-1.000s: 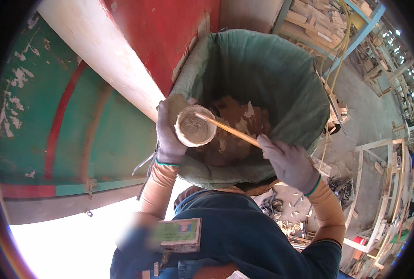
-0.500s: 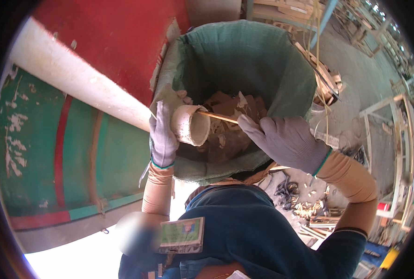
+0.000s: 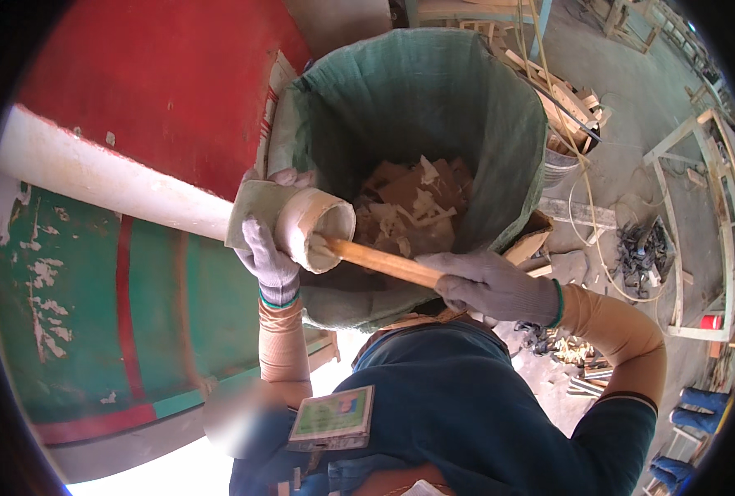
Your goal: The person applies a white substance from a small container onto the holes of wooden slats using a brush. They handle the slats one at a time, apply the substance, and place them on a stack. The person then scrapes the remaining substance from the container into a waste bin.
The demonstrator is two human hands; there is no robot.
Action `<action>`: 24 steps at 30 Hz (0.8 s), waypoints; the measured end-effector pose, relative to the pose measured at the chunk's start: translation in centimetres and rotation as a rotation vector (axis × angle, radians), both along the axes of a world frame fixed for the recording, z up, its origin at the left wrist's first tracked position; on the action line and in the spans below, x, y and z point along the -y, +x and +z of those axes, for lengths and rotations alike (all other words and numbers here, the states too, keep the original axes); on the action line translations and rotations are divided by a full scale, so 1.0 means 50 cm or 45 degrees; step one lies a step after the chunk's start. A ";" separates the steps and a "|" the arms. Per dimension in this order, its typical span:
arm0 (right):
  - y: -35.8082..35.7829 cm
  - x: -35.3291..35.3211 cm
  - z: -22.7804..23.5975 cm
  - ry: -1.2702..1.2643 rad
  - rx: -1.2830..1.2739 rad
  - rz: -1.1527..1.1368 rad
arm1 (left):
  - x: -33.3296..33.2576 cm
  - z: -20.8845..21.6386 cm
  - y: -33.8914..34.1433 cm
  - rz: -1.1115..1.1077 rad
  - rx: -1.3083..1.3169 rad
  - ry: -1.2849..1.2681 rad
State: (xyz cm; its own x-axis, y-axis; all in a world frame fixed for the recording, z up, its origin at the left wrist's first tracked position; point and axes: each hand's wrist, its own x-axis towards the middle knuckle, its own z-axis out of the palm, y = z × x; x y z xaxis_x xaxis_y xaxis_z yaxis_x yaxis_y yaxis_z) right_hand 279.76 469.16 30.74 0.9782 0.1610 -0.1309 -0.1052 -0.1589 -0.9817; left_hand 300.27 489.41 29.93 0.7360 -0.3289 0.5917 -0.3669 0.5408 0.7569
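Note:
Grey gloves cover both my hands. My left hand [image 3: 270, 260] grips a short off-white cylinder [image 3: 294, 219], whose open mouth faces right and whose rim looks crusted. A flat greyish square piece [image 3: 256, 208] sits at its other end, partly behind my fingers. In my right hand [image 3: 499, 287] is a wooden stick [image 3: 388, 264], its far end inside the cylinder's mouth. Both are held over the near left side of a large bin lined with a green woven sack [image 3: 512, 157]. Torn brown and pale scraps [image 3: 417, 202] lie in the bin.
At the left stand a red panel [image 3: 152, 91], a long white beam [image 3: 119, 182] and a green panel [image 3: 78, 289]. Beyond the bin's right side is a bucket of wood offcuts [image 3: 561, 161]. A wooden frame [image 3: 673, 240] and scrap piles lie farther right.
The cylinder has shifted left and turned, showing more of the square piece. My right hand has moved lower, and the stick now shows broader and slants down to the right.

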 end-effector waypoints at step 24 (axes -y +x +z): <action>-0.012 -0.013 -0.029 1.680 -0.456 -0.185 | -0.069 -0.037 0.032 0.102 -0.861 -0.259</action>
